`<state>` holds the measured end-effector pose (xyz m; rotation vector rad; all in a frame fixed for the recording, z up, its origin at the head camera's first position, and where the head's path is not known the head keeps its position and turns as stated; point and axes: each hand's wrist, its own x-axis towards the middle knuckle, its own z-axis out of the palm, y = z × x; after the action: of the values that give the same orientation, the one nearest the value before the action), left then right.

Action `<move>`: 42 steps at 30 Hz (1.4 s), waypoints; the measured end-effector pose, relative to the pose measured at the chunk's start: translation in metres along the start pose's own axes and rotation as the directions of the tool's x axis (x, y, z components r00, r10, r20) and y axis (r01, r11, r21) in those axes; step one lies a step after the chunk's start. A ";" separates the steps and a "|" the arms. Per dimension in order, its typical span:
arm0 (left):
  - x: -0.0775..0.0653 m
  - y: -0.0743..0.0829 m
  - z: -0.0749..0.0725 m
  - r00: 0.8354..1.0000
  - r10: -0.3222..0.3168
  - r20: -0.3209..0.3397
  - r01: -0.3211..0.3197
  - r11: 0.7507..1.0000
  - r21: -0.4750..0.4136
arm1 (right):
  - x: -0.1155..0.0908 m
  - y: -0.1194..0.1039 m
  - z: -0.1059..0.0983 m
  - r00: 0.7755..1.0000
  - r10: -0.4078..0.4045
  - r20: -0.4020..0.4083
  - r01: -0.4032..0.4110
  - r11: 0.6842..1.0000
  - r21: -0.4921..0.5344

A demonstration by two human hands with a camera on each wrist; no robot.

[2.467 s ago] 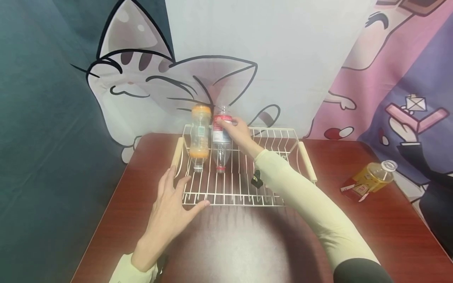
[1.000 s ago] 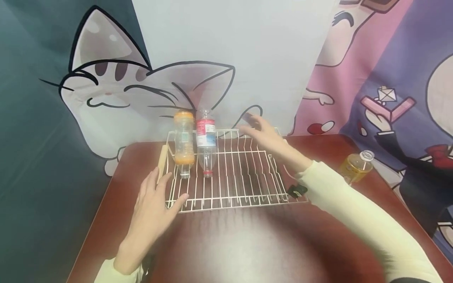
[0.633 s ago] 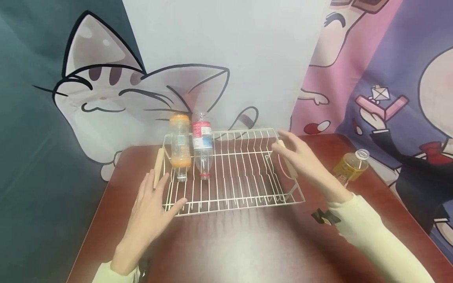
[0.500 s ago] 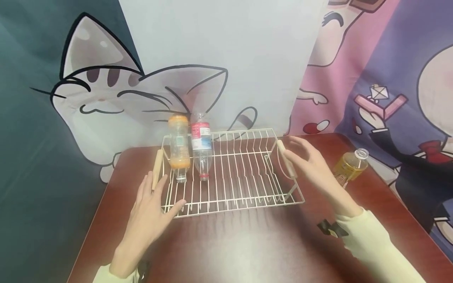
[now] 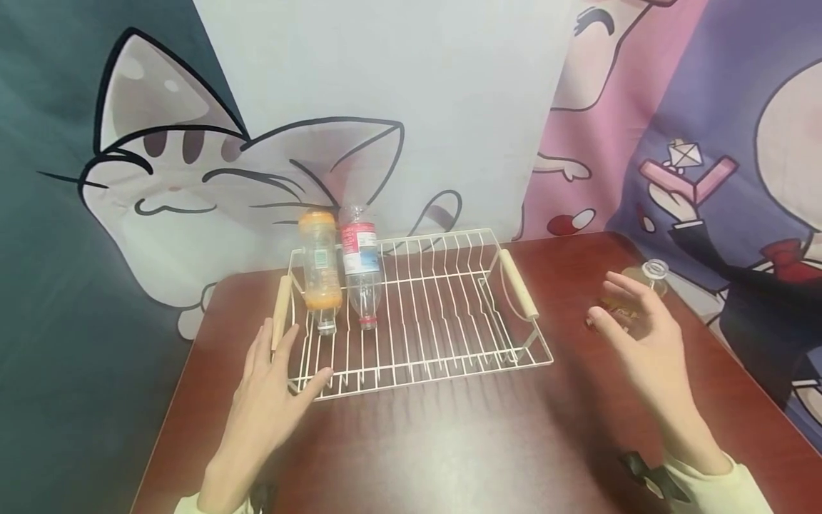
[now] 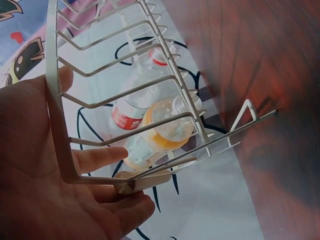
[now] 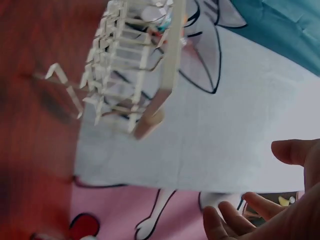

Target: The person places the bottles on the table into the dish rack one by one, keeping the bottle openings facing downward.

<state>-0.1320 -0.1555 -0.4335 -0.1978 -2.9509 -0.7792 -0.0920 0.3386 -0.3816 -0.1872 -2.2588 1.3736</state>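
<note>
A white wire dish rack [image 5: 437,380] with wooden handles stands on the table. Two clear bottles lean side by side in its left part, necks down: one with orange bands [image 5: 321,260], the other with a pink-and-white label [image 5: 359,250]. My left hand [image 5: 260,414] rests at the rack's front left corner, fingers extended beside the left handle [image 5: 280,313] and thumb over the front rail. To the right of the rack, my right hand [image 5: 655,364] hangs in the air, thumb and fingers spread, holding nothing. It partly hides a yellow-labelled bottle [image 5: 655,271].
The reddish-brown table [image 5: 411,457] extends around the rack. Behind it hangs a cloth backdrop [image 5: 398,64] with cartoon figures. The rack's right handle [image 5: 517,284] faces my right hand. A dark strap piece [image 5: 648,475] shows at my right wrist.
My right hand has let go of the pink-labelled bottle, leaving it in the rack, and moved right past the right handle towards the yellow-labelled bottle. My left hand stays at the rack's corner.
</note>
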 end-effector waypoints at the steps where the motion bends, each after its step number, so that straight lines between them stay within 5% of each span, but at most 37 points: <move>1: 0.000 0.000 0.000 1.000 0.000 -0.002 0.000 1.000 -0.001 | -0.002 0.003 -0.002 0.999 0.014 -0.030 -0.014 1.000 -0.001; 4: 0.000 -0.001 0.001 1.000 0.000 -0.003 0.000 1.000 -0.005 | -0.004 0.013 -0.006 0.987 0.050 -0.151 -0.053 0.998 -0.016; 8: 0.000 -0.001 0.001 1.000 -0.013 0.013 0.013 1.000 -0.008 | 0.001 0.040 -0.011 0.941 0.104 -0.323 -0.120 0.992 -0.028; 12: -0.001 0.000 0.000 0.999 -0.022 0.030 0.022 1.000 -0.012 | 0.013 0.066 -0.018 0.907 0.175 -0.383 -0.194 0.981 -0.011; 18: 0.000 0.000 0.000 1.000 -0.014 0.021 0.015 1.000 -0.016 | 0.032 0.087 -0.032 0.905 0.355 -0.235 -0.379 0.923 -0.067; 26: 0.000 0.000 0.000 0.999 -0.022 0.028 0.022 1.000 -0.015 | 0.047 0.116 -0.040 0.937 0.347 -0.028 -0.347 0.921 -0.178; 34: 0.001 -0.001 0.000 0.999 -0.021 0.033 0.021 1.000 -0.015 | 0.049 0.129 -0.039 0.931 0.364 0.018 -0.346 0.898 -0.272; 42: 0.001 -0.001 -0.001 0.999 -0.025 0.041 0.025 1.000 -0.009 | 0.051 0.136 -0.034 0.929 0.369 0.005 -0.355 0.898 -0.260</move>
<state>-0.1328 -0.1564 -0.4333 -0.1797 -2.9945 -0.8022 -0.1380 0.4503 -0.4695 -0.6986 -2.5345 1.2640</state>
